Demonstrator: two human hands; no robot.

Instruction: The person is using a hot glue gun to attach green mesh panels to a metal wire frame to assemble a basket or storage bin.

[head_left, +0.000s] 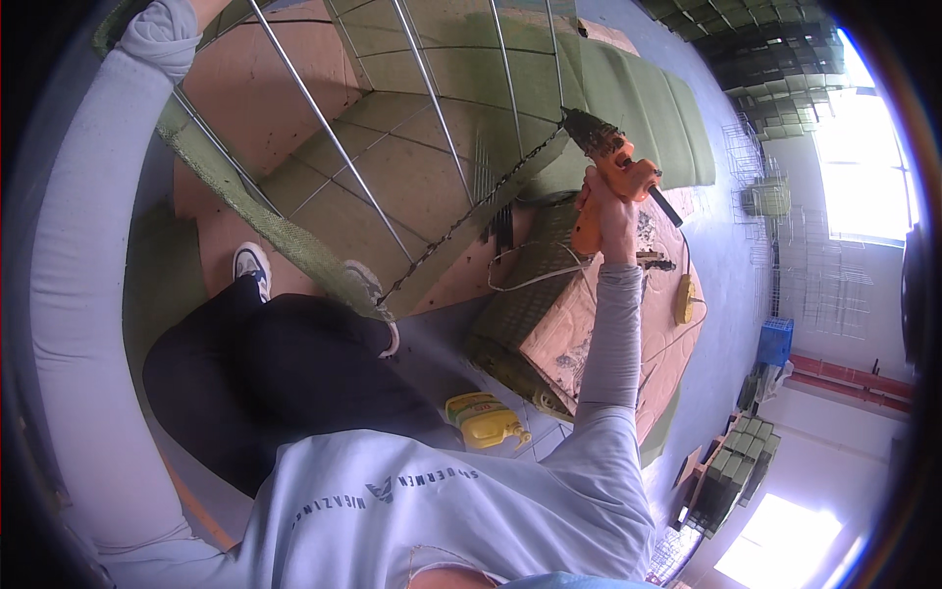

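Observation:
My right hand [613, 221] is wrapped round the handle of an orange glue gun [625, 169]. Its dark, crusted nozzle meets the upper right corner of a green fabric edge, and a glue stick pokes out of its back. From that corner a dark, beaded line of glue [469, 213] runs down along the edge toward my shoes. The fabric belongs to a large open box with a metal wire frame [324, 120] and a green woven border [235, 187]. My left arm [83, 245] reaches up along the left side; beyond its wrist the hand is cut off by the top edge.
Glue-stained cardboard [628, 324] lies to the right, with a white cable [535, 279] and a yellow plug-like piece [685, 299]. A yellow jug [488, 422] stands near my legs. Farther right are a blue crate [775, 342], stacked green pieces [731, 471] and wire panels [829, 285].

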